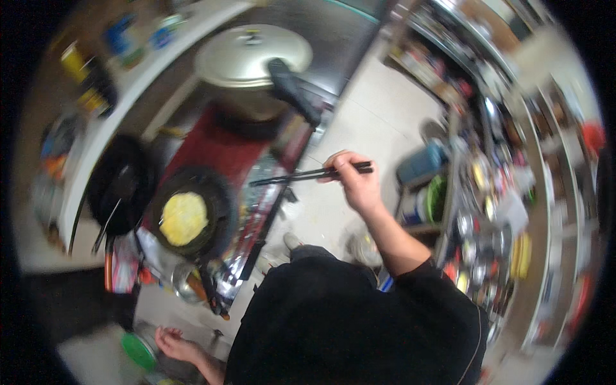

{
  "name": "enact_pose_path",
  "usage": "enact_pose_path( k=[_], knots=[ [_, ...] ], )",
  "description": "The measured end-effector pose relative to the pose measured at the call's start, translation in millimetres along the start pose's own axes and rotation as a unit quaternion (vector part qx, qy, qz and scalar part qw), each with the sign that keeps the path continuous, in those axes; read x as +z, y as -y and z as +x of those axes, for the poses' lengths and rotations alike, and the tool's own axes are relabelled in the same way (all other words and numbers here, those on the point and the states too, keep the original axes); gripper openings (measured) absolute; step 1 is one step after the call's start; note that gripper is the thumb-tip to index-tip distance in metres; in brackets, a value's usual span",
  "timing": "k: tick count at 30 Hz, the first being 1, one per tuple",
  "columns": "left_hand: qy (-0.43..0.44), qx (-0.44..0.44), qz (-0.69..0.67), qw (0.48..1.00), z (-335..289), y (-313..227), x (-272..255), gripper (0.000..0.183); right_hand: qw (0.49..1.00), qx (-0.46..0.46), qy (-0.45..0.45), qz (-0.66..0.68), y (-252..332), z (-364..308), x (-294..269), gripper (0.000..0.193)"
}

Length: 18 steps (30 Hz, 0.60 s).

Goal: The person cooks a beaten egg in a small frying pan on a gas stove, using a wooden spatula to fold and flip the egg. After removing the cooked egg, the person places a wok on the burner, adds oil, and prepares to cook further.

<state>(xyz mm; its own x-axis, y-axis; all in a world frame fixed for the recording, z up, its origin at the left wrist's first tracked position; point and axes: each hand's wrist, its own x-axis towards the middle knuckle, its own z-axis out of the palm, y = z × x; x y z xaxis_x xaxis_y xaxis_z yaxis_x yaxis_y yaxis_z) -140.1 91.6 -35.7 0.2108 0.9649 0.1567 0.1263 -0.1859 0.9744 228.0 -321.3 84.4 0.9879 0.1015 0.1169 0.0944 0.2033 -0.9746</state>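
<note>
Dark chopsticks (pixel 289 176) are gripped in my right hand (pixel 358 181), raised over the floor beside the stove, their tips pointing left toward the pan. A round yellow egg pancake (pixel 183 219) lies flat in a black frying pan (pixel 223 192) on the red-topped stove (pixel 208 151). The pan's handle (pixel 208 282) points toward me. At the lower left, my left hand (pixel 176 345) is held low with loosely bent fingers, nothing visible in it. Close by that hand is a green round lid (pixel 138 350); whether they touch is unclear.
Behind the pan stands a large lidded pot (pixel 253 58) with a black handle sticking out. Another black pan (pixel 122 183) leans left of the stove. Bottles (pixel 90 80) line a white shelf. Cluttered shelving (pixel 487 192) and a blue container (pixel 420 162) fill the right side.
</note>
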Motion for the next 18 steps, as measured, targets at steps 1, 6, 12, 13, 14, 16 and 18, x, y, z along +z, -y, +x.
enact_pose_path(
  k=[1,6,12,13,14,16,18],
  knots=[
    [0.025,0.007,-0.048,0.999,15,-14,16,0.017,0.996,-0.014,-0.057,-0.068,18,-14,-33,0.018],
    [0.129,0.049,-0.018,0.990,72,-62,83,0.020,0.924,-0.060,-0.300,-0.230,90,-123,-147,0.019],
    [0.164,0.066,0.027,0.984,47,-94,138,0.024,0.799,-0.114,-0.420,-0.414,1,-222,-279,0.020],
    [0.191,0.090,0.005,0.977,38,-97,133,0.025,0.771,0.034,-0.424,-0.474,-28,-236,-301,0.022],
    [0.180,0.039,-0.007,0.983,37,-97,139,0.025,0.720,0.186,-0.408,-0.529,-62,-245,-316,0.024],
    [0.167,-0.035,-0.028,0.985,25,-94,129,0.020,0.758,0.105,-0.483,-0.426,-92,-265,-352,0.026],
    [0.115,-0.013,0.036,0.993,17,-89,118,0.013,0.776,0.189,-0.312,-0.514,-116,-285,-386,0.027]
  ],
)
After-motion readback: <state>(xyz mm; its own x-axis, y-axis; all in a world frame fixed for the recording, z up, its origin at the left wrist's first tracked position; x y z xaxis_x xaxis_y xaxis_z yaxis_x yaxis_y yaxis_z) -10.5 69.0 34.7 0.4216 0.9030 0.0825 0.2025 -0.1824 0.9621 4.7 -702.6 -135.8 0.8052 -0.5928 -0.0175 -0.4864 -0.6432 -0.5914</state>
